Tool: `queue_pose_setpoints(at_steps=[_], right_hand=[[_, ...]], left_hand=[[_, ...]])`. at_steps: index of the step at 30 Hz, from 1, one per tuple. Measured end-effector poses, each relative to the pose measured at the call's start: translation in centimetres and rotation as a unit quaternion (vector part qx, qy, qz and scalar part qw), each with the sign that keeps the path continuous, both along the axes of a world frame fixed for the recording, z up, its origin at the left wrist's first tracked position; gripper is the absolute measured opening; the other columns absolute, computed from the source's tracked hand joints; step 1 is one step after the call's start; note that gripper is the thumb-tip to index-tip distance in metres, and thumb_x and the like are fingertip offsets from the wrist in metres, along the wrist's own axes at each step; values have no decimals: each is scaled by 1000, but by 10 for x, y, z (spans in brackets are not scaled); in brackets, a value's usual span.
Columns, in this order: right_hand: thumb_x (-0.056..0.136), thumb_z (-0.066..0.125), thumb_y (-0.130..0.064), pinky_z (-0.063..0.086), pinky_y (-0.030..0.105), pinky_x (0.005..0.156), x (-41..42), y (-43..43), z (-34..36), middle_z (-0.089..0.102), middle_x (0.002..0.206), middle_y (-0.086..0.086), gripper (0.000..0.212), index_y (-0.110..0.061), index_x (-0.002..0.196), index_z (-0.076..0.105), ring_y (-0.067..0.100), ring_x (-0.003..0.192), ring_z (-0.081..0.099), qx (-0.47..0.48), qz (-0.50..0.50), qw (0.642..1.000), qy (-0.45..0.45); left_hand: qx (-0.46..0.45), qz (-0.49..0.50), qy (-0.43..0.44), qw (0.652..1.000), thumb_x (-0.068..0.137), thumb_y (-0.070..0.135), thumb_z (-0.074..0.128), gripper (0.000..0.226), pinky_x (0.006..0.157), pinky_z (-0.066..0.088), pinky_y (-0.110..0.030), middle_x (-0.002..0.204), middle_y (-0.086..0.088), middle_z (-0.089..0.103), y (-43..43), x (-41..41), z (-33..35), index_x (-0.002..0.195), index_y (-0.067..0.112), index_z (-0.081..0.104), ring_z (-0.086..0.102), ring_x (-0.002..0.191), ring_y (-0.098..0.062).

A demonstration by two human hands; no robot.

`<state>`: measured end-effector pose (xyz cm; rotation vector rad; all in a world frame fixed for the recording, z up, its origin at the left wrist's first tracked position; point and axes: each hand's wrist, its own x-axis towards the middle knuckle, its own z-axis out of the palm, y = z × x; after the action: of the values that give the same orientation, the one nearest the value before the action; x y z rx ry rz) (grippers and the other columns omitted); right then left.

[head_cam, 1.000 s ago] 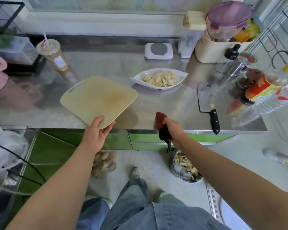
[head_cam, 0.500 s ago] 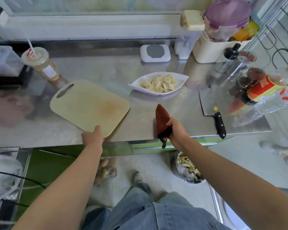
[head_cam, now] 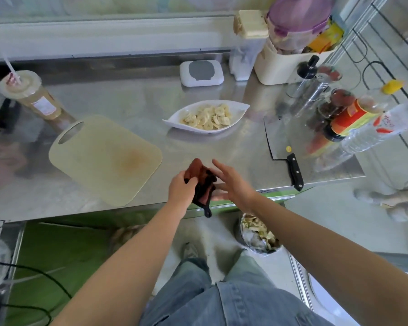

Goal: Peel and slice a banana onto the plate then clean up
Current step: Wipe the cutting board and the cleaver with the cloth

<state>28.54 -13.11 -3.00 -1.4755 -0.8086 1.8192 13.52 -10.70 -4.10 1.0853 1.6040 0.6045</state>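
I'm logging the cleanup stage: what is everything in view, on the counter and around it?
counter: one, steel, across the view
cutting board: one, pale yellow, counter left
plate: one, white, counter centre
banana slices: many, pale yellow, on the plate
cleaver: one, steel with black handle, right of plate
cloth: one, dark red and black, over counter's front edge
drink cup: one, beige, far left
flat box: one, white and grey, counter back
bottles: several, mixed colours, far right
tub: one, cream, back right
waste bin: one, grey, floor below counter
left hand: one, grips the cloth
right hand: one, fingers straight, beside the cloth
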Motion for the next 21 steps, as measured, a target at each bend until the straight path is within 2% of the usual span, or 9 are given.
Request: queue_pose_setpoints(at_steps=[1,3,5,7,9,11,14,18,21], right_hand=[[101,39,-37,55,35,82,13,-1,1,43,136,-10,47,-30,146,33,25,115,57,13,6,999,-33],[97,51,-21,56,34,79,42,0,-3,46,136,-1,46,-24,142,40,21,101,63,54,-20,986,-158],[92,51,-10,54,34,80,74,0,-6,50,132,4,45,-19,136,47,17,89,60,81,-69,945,-308],[88,50,-9,48,39,90,109,-4,-11,48,131,10,44,-15,132,50,22,99,54,82,-90,879,-461],[89,52,-14,39,40,97,139,-12,-16,42,131,14,44,-14,133,47,31,117,43,57,-76,818,-567],[91,54,-20,36,43,100,160,-18,-21,38,131,15,46,-15,136,43,34,122,36,25,-46,800,-597],[87,60,-19,38,45,99,176,-20,-33,37,131,16,58,-15,140,37,35,123,35,9,9,816,-578],[85,61,-7,41,41,92,185,-18,-39,40,128,17,59,-12,138,36,35,116,43,40,-2,832,-554],[80,61,-3,43,41,83,190,-15,-38,45,122,18,58,-5,132,36,36,108,48,32,-8,846,-532]], left_hand=[[19,15,42,999,91,12,50,17,83,49,-43,100,-9,64,3,-4,-3,106,14,58,61,97,-33],[66,56,153,984,95,14,46,25,86,47,-41,111,-10,58,11,-13,-7,119,9,53,57,101,-31],[100,102,255,956,96,16,47,33,91,42,-40,123,-18,48,16,-21,-8,127,5,47,50,108,-34],[73,103,323,938,96,20,49,44,94,39,-41,130,-23,35,18,-22,-14,137,9,40,40,114,-38],[3,64,369,927,97,29,47,55,94,39,-45,135,-25,26,17,-17,-22,147,18,26,32,115,-42],[-16,25,381,924,99,31,42,56,95,38,-45,137,-25,25,15,-2,-31,149,17,21,35,115,-44],[8,-24,373,927,99,31,43,57,95,40,-43,131,-23,30,14,29,-37,149,14,21,40,112,-42],[43,-130,360,923,88,42,59,76,93,41,-41,127,-18,31,7,76,-36,148,17,21,37,110,-37],[97,-256,392,878,85,32,65,80,90,43,-37,125,-15,34,-8,108,-34,149,20,19,40,105,-32]])
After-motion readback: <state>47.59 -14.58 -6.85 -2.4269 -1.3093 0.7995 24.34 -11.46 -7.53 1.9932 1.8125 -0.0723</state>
